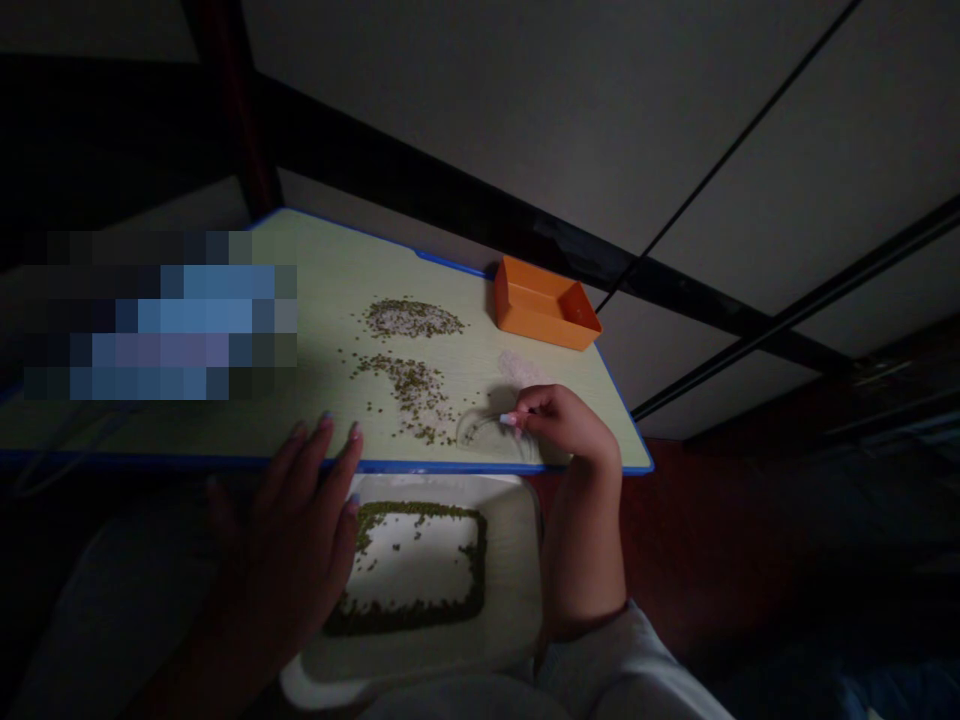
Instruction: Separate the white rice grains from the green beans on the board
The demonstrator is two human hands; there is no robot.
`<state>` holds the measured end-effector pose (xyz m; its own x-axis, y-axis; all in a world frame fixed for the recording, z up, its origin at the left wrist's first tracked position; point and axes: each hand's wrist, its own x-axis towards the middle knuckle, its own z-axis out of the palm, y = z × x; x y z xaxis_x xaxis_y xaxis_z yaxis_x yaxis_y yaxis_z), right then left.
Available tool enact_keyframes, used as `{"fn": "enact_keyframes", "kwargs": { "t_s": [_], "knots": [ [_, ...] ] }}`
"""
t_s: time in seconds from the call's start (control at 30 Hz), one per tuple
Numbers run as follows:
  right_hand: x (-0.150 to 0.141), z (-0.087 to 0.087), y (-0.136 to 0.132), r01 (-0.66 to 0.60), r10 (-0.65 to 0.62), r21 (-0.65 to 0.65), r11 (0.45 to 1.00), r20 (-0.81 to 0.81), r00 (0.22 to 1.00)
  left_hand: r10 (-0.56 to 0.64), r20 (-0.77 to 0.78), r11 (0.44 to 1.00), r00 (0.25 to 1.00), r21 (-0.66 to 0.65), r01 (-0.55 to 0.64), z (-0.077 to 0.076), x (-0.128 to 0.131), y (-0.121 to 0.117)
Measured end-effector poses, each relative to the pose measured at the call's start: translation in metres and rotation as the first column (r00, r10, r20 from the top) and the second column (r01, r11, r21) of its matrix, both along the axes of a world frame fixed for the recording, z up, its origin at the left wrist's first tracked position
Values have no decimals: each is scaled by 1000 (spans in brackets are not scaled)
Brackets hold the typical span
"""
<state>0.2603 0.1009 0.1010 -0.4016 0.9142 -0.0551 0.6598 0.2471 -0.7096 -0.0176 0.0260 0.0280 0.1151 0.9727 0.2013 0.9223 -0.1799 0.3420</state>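
Observation:
My right hand [564,425] is closed in a pinch at the curved upper rim of a clear half-round plastic piece [491,438], which looks like a protractor, low over the table near its front edge. Beside it lies a scattered patch of small green grains [416,390]. Farther back is a second, denser patch of grains [412,318], mixed with pale ones. My left hand [300,520] has its fingers spread at the table's front edge and holds nothing. Below, a white tray [517,560] has green grains banked along the sides of its floor.
An orange open box [547,310] stands at the table's back right. Some pale grains [519,368] lie in front of it. The pale table [315,260] has a blue edge. A blurred-out blue area [202,310] covers its left side. Panelled doors [600,130] rise behind.

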Motion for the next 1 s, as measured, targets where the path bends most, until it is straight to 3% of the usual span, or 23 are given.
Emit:
{"fn": "enact_keyframes", "kwargs": {
  "t_s": [0.27,0.53,0.7,1.0],
  "knots": [
    [-1,-5,3,78,-78,6,997,68,995,3,-17,1000,1000,29,-2,-1,0,0],
    [-7,0,1,-19,19,6,1000,-5,1000,-12,-19,999,1000,30,13,0,-1,-2],
    [-5,1,0,7,-8,30,1000,27,1000,-16,-4,1000,1000,16,16,2,-1,-1],
    [-2,-1,0,-47,48,-75,996,15,999,-12,8,1000,1000,20,12,0,-1,-1]
  ]
}}
